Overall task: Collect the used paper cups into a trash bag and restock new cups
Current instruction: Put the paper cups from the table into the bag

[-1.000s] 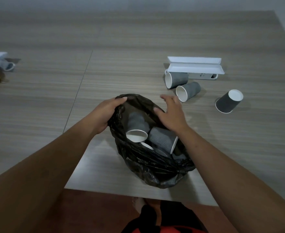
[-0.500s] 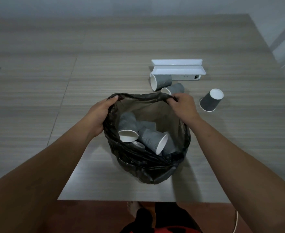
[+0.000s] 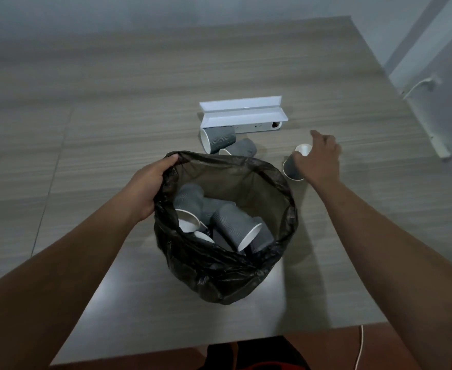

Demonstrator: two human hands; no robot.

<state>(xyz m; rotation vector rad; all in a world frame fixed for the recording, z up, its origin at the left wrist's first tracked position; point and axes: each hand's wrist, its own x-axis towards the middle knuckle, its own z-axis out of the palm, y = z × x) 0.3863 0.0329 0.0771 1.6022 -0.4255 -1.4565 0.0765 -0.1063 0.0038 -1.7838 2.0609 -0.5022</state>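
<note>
wood-grain table (image 3: 112,134); left hand (image 3: 150,188) grips trash bag (image 3: 227,273) rim; right hand (image 3: 319,161), fingers spread, touches a fallen cup (image 3: 290,166).

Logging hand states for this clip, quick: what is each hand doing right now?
Left hand: grips the rim of the black trash bag.
Right hand: over the lying grey cup, fingers spread; no grip closed on it yet.
</note>
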